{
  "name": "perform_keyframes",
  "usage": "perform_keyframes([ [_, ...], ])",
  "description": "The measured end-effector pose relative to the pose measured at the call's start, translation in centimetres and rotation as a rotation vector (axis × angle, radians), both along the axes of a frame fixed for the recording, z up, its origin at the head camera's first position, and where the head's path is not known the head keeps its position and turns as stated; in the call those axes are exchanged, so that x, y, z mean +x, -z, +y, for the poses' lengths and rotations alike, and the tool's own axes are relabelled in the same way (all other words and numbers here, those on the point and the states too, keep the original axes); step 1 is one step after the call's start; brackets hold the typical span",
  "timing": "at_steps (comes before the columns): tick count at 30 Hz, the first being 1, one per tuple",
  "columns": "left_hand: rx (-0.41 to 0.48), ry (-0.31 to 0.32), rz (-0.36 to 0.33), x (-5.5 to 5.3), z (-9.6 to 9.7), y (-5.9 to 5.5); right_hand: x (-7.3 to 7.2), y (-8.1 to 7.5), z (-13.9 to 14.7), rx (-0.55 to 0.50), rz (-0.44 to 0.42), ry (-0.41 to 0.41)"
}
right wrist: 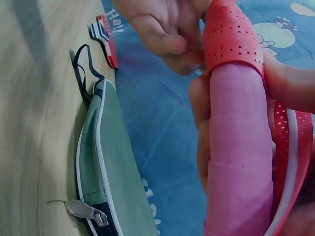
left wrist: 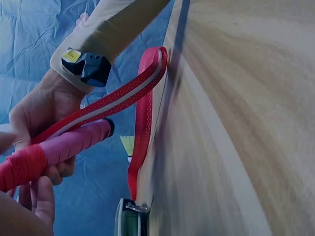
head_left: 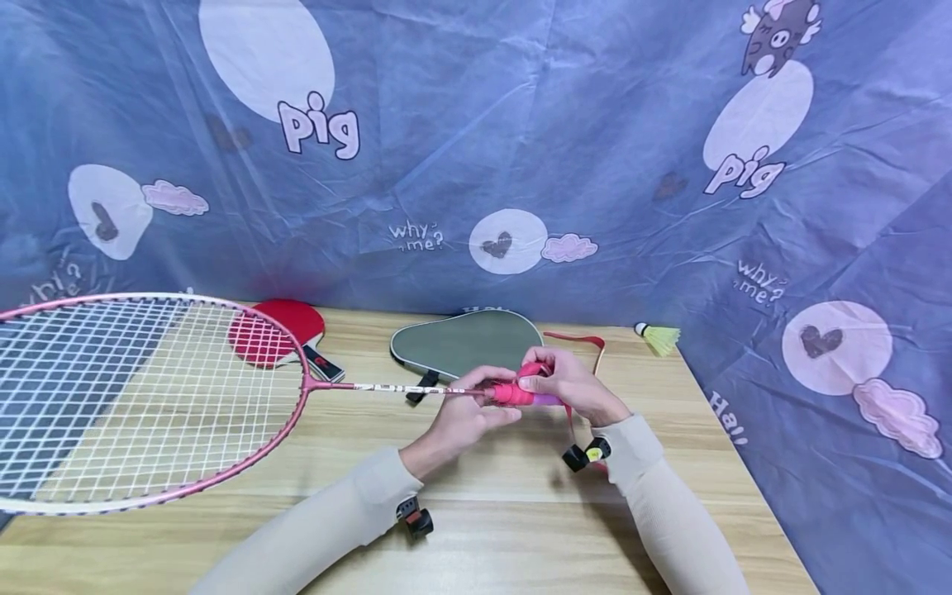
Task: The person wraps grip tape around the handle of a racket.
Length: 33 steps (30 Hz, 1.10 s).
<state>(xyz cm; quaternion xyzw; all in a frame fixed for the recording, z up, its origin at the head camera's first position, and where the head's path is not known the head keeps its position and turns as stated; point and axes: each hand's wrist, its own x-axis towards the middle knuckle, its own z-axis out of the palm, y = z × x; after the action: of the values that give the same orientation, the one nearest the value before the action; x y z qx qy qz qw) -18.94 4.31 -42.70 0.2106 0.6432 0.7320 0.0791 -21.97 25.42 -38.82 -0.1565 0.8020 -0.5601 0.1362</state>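
Observation:
A badminton racket (head_left: 405,388) is held level above the table, its strung head to the left. My left hand (head_left: 463,416) holds it where the shaft meets the handle, fingers above and thumb below. Red perforated grip tape (right wrist: 232,42) is wound round the upper part of the pink handle (right wrist: 239,142); the lower part shows bare pink wrap. My right hand (head_left: 571,384) pinches the tape against the handle, its thumb on the red wrap. The tape's loose end (left wrist: 142,123), with a pale strip along its inner side, hangs in a loop beyond the right hand down to the table.
A green zippered paddle case (head_left: 468,340) lies behind the hands. A red table tennis paddle (head_left: 286,318) is at the back left, partly behind the racket's strings. The yellow shuttlecock (head_left: 659,339) lies near the back right corner. A blue printed cloth (head_left: 446,165) hangs behind the table (head_left: 476,529).

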Motion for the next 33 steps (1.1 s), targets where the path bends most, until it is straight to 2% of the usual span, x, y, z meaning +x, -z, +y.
perform_keyframes([
  [3, 0.001, -0.03, -0.048, 0.1, 0.1, 0.0, 0.1, -0.1, 0.0, 0.003, 0.021, 0.012],
  [8, -0.051, -0.162, -0.019, -0.2, 0.5, 0.4, 0.3, -0.4, -0.2, 0.032, 0.066, 0.026],
  [11, -0.041, -0.19, -0.016, -0.3, 0.8, 0.6, 0.2, -0.4, -0.2, 0.069, 0.088, 0.023],
  [19, -0.057, -0.199, -0.033, 0.0, 0.9, 1.0, -0.2, 0.0, 0.4, 0.079, 0.052, -0.03],
  [23, -0.035, -0.177, -0.062, 0.1, 0.6, 1.3, -0.4, 0.0, 0.5, 0.096, 0.03, -0.071],
  [29, -0.008, -0.136, -0.068, 0.1, 0.6, 1.3, -0.7, -0.2, 0.9, 0.181, 0.037, -0.06],
  [33, 0.006, -0.115, -0.061, 0.0, 0.8, 1.2, -0.9, -0.3, 1.3, 0.19, 0.023, -0.056],
])
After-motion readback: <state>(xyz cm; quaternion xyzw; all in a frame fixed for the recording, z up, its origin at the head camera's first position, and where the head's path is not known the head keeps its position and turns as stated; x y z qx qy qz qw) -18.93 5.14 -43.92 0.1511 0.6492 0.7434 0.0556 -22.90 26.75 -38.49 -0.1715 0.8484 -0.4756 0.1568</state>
